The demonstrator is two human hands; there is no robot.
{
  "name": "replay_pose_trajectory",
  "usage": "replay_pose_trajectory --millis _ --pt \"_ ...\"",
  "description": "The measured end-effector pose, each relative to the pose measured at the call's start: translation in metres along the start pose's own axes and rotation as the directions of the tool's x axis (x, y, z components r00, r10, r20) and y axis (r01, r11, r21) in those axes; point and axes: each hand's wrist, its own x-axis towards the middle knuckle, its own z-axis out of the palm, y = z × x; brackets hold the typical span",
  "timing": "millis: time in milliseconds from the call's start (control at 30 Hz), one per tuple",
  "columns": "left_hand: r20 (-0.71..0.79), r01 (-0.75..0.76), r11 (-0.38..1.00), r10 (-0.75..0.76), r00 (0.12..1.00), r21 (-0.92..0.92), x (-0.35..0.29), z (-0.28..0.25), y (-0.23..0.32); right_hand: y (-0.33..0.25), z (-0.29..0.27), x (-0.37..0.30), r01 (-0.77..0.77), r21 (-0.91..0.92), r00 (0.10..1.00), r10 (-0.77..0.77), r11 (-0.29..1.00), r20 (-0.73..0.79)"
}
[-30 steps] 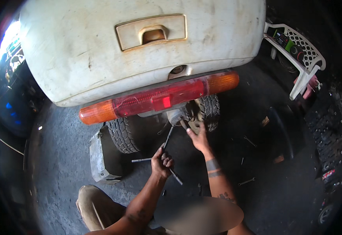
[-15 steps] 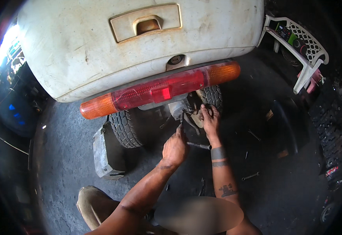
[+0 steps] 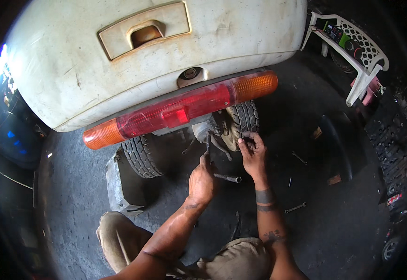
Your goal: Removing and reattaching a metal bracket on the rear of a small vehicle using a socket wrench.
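My left hand (image 3: 200, 185) is closed around a socket wrench (image 3: 227, 178). The tool's upright shaft points at the grey metal housing (image 3: 203, 130) under the vehicle's rear, and its bar sticks out to the right. Whether the tip touches the housing is hard to tell. Beside the right tyre (image 3: 245, 117), my right hand (image 3: 255, 158) has thumb and forefinger brought together in a pinch. Anything between those fingertips is too small to make out. Above both hands stretches a red and orange tail-light bar (image 3: 199, 103).
The white rear body (image 3: 231, 37) overhangs the work. A metal box (image 3: 117, 184) stands by the left tyre (image 3: 141, 157). Spanners (image 3: 296, 208) lie on the floor to the right, with a dark curved panel (image 3: 341, 149) beyond. A white plastic chair (image 3: 363, 77) holds a green-and-black device.
My right hand has drawn slightly down and away from the housing, its fingers now pinched by the right tyre. The left hand stays on the socket wrench. The view has shifted a little.
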Motion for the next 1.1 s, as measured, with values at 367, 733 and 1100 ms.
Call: replay_pose_trajectory --millis 367,733,1100 --pt "-0.184 -0.042 0.982 0.007 0.983 -0.183 0.007 -0.006 0.021 0.001 -0.004 -0.003 0.214 -0.087 0.975 -0.206 0.973 0.086" --pt "-0.073 0.078 0.989 -0.088 0.993 -0.127 0.009 -0.012 0.02 0.016 0.017 -0.007 0.281 -0.042 0.955 -0.275 0.959 0.115" --pt "-0.073 -0.045 0.994 0.038 0.997 -0.101 0.009 -0.008 0.006 0.011 0.016 -0.009 0.332 -0.108 0.94 -0.319 0.937 0.118"
